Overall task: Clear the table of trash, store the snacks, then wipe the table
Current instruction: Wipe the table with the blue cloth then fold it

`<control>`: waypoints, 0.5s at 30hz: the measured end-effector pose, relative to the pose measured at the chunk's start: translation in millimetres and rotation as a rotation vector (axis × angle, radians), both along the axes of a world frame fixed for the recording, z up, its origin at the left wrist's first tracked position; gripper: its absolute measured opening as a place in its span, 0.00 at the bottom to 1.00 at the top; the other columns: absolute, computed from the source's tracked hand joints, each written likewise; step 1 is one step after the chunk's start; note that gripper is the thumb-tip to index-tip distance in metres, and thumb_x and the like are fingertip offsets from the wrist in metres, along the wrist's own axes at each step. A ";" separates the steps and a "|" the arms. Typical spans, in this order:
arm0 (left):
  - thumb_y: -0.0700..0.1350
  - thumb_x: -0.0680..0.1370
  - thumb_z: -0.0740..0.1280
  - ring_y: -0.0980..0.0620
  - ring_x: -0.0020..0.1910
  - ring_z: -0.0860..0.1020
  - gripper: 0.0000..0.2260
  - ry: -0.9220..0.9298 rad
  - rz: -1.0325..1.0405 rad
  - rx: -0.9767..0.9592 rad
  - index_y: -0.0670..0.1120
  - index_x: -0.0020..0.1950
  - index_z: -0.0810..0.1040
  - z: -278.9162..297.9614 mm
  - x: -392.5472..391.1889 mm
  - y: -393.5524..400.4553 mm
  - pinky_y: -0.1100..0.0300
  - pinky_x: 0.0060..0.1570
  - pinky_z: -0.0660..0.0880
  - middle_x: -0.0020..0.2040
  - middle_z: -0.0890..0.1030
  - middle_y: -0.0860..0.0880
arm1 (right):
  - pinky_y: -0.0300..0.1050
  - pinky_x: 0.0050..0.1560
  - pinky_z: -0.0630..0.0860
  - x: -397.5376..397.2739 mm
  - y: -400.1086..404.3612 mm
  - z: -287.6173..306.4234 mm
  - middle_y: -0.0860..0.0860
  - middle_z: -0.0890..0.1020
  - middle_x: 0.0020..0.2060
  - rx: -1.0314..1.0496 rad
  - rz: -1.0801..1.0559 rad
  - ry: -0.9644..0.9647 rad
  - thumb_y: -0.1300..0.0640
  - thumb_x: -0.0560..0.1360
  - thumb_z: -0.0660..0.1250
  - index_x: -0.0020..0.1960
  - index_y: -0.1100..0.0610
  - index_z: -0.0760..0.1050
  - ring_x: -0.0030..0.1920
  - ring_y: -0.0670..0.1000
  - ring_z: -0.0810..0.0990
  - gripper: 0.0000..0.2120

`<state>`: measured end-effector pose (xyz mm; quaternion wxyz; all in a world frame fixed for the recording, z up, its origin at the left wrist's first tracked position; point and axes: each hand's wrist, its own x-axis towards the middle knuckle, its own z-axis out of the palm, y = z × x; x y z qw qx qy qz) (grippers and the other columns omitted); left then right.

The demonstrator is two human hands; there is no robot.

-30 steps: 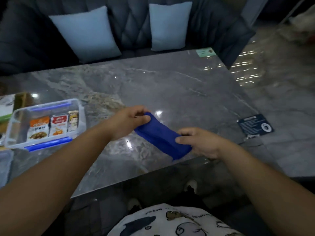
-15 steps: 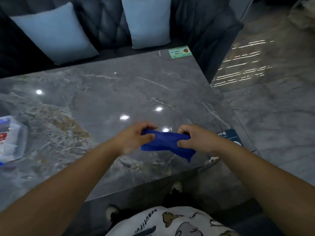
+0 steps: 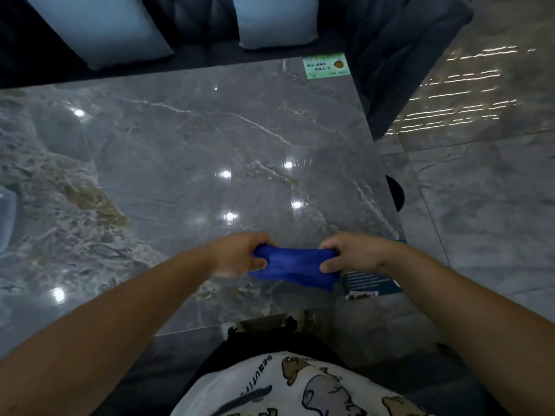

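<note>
We are holding the blue cloth [image 3: 292, 267] bunched between both hands, just above the near right corner of the bench [image 3: 186, 151]; the left hand [image 3: 240, 255] is pinching its left end with curled fingers, the right hand [image 3: 350, 255] is gripping its right end the same way, and the middle is sagging in a loose fold toward the stone. Whether the lowest fold is touching the surface we cannot tell. We are judging this as the start of the wiping step, with the cloth not yet spread flat. Risks we are noting: a cloth that is bunched this tightly is likely wiping only a narrow strip, leaving streaks on the glossy top. The dark card [image 3: 371, 283] is lying at the near right corner, just beside the right end of the cloth, and a sweep toward that edge could be dragging it off onto the floor. A green card [image 3: 326, 66] is sitting at the far right corner and could be pushed off in the same way. At the left edge a clear container [image 3: 6, 219] is only partly in view; a broad stroke that way could be knocking it.
</note>
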<state>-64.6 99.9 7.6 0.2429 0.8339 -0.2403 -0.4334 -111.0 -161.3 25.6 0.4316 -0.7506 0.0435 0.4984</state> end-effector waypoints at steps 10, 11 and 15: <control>0.39 0.73 0.67 0.41 0.51 0.75 0.12 -0.494 -0.001 -0.018 0.42 0.57 0.78 -23.5 94.5 -50.2 0.59 0.45 0.65 0.53 0.77 0.39 | 0.44 0.33 0.65 92.3 -22.7 -31.8 0.53 0.77 0.37 -0.398 0.037 -0.670 0.59 0.70 0.68 0.43 0.56 0.72 0.39 0.55 0.76 0.05; 0.40 0.73 0.66 0.40 0.51 0.75 0.13 -0.549 0.018 -0.021 0.42 0.57 0.77 -28.6 105.5 -52.8 0.58 0.46 0.65 0.54 0.76 0.39 | 0.45 0.35 0.66 104.3 -24.4 -39.9 0.57 0.79 0.40 -0.441 0.038 -0.748 0.59 0.71 0.67 0.46 0.58 0.72 0.40 0.57 0.76 0.05; 0.41 0.75 0.64 0.36 0.51 0.76 0.12 -0.688 0.072 0.063 0.43 0.59 0.75 -55.5 137.0 -56.3 0.48 0.49 0.72 0.54 0.76 0.38 | 0.52 0.44 0.74 139.1 -26.6 -68.8 0.62 0.81 0.49 -0.555 0.164 -1.011 0.60 0.75 0.60 0.59 0.56 0.73 0.46 0.63 0.79 0.13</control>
